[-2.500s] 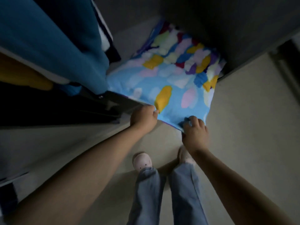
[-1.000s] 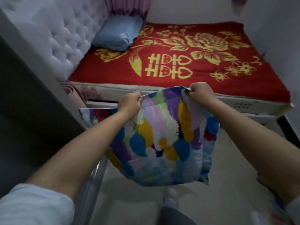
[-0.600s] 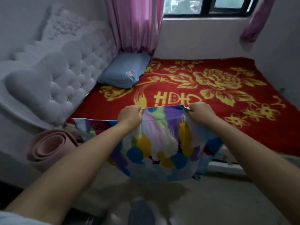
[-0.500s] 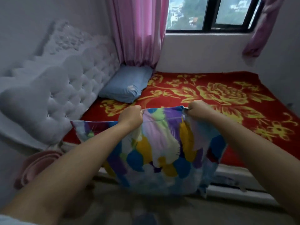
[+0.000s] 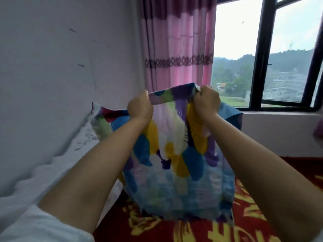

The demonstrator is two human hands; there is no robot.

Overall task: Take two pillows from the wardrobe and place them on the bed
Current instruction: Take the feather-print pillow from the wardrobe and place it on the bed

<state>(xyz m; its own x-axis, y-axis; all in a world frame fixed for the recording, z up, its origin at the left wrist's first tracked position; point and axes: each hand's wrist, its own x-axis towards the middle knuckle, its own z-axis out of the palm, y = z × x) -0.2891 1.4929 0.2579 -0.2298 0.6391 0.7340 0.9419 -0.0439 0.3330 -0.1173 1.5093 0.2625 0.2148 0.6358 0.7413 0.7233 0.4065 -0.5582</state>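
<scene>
A pillow in a colourful patchwork-print cover (image 5: 174, 163) hangs upright in front of me. My left hand (image 5: 139, 107) and my right hand (image 5: 206, 100) each grip its top edge with closed fingers. The pillow's lower edge is low over the bed's red blanket with yellow patterns (image 5: 188, 229); whether it touches I cannot tell. The blue pillow seen earlier by the headboard is hidden behind the held pillow. The wardrobe is out of view.
A white tufted headboard (image 5: 57, 165) runs along the left wall. A pink curtain (image 5: 176, 49) hangs behind the pillow. A dark-framed window (image 5: 262, 58) and its sill (image 5: 279, 114) are at the right.
I turned from the wardrobe with the pillow and moved up to the bed. The pillow was lifted higher and now hangs over the red blanket. My view tilted up toward the window.
</scene>
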